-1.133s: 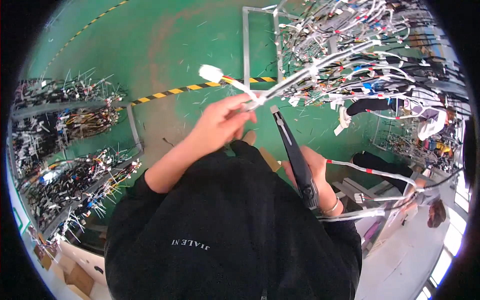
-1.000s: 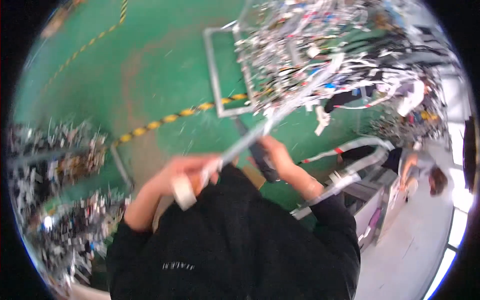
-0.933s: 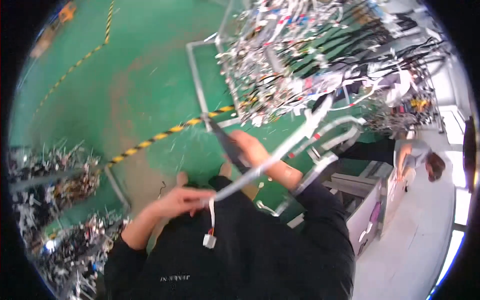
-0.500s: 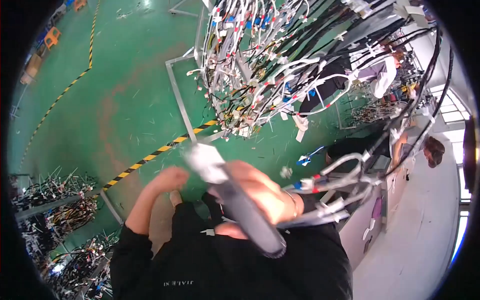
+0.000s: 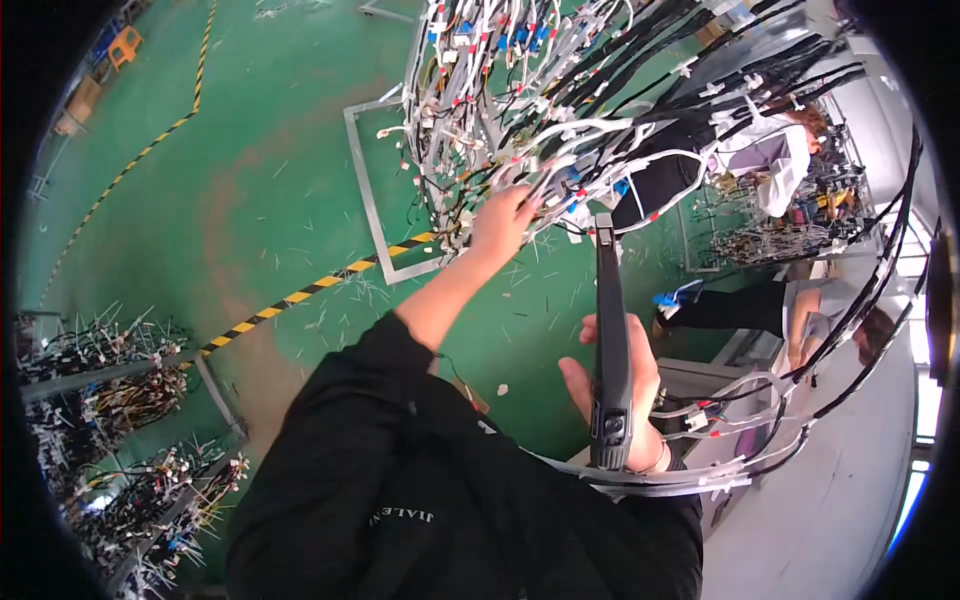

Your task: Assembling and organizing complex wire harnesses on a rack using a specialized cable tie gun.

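My left hand (image 5: 497, 228) reaches forward to the dense hanging mass of wire harnesses (image 5: 470, 130). Its fingers close around a few grey and white wires (image 5: 548, 188) at the lower edge of that mass; the fingertips are partly hidden among them. To the right, my right hand (image 5: 642, 375) is wrapped round a long black hand tool (image 5: 612, 330) that looks like a cable tie gun. The tool's narrow nose points away from me, just below the wires, and its body hides most of the palm. A harness in pale sleeving (image 5: 670, 486) runs across by my right forearm.
Another person (image 5: 780, 165) stands beyond the harnesses; a second person (image 5: 815, 305) is at the right by a white bench. A metal frame (image 5: 365, 190) stands on the green floor. Racks of wires (image 5: 110, 370) fill the lower left. Striped tape (image 5: 300, 295) crosses the floor.
My left hand has gone from beside my body, forward and right, onto the wires. My right hand has moved right with the tool, whose nose has swung to point straight ahead.
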Demonstrator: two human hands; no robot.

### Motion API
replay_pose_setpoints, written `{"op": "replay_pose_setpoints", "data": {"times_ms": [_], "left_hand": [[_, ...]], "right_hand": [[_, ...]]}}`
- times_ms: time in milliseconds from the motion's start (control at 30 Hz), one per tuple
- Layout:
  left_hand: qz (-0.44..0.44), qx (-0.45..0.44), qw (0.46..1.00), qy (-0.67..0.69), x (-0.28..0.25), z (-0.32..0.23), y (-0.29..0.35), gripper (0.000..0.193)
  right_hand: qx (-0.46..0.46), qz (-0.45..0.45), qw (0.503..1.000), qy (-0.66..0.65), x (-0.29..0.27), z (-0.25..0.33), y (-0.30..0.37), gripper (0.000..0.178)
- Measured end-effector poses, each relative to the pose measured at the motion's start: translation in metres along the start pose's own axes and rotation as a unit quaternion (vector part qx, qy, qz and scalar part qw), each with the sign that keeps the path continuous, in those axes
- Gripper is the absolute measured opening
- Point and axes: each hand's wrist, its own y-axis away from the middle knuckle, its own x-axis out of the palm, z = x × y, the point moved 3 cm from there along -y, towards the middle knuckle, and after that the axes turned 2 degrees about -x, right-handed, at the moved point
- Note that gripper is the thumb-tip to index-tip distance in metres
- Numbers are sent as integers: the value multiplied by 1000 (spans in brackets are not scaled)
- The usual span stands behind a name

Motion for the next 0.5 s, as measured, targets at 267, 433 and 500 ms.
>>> {"op": "replay_pose_setpoints", "data": {"times_ms": [267, 433, 500], "left_hand": [[24, -98, 963, 250, -167, -64, 84, 22], [181, -180, 909, 329, -235, -76, 56, 22], [236, -190, 932, 201, -252, -94, 60, 29]], "right_hand": [[-60, 78, 995, -22, 6, 17, -3, 40], [-62, 100, 993, -27, 15, 36, -8, 38], [-88, 121, 989, 3, 19, 46, -7, 40]]}}
